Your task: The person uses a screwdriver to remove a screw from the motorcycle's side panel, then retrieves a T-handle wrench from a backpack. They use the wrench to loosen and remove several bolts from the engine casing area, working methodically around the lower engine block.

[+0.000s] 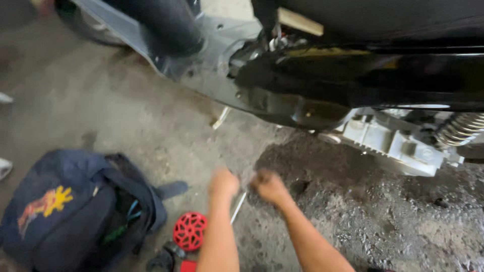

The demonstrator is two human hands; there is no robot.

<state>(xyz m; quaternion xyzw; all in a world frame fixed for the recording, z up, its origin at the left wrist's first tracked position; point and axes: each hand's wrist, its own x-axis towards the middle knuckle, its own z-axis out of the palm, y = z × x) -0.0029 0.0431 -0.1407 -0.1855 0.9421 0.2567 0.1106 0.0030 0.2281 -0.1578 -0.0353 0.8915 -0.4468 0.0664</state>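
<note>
Head view: looking down at a stained concrete floor (pixel 126 116) beside a black scooter body (pixel 353 75) across the upper right of the frame.
Left hand (pixel 223 182): lower centre of the frame, curled into a loose fist, blurred; touching or just over the upper end of a thin silvery metal rod (pixel 238 207); actual grip on it cannot be told.
Right hand (pixel 269 186): just right of the left hand, also curled, knuckles up; nothing clearly held, grasp cannot be told through the blur.
Thin silvery metal rod: lying between the two forearms, directly below the hands toward the bottom of the frame.
Long axis of rod: slanted, upper end up and right near the hands, lower end down and left toward a round red plastic grille part (pixel 190 231).
Nearer hand: left, right above the rod's upper end; right hand a little apart to the right.
Red grille part: on the floor, lower centre-left, just left of the left forearm, close to the rod's lower end but contact not discernible.
Dark blue backpack with a yellow and red emblem (pixel 65 211): lower left of the frame, open at its right side, well left of both hands.
Grey engine casing (pixel 393 143): right of centre under the scooter body, beside a coiled metal spring (pixel 461 128) at the right edge, both up and right of the hands, well apart.
Dark oily patch of floor (pixel 363 201): right half of the lower frame, under the right forearm.
</note>
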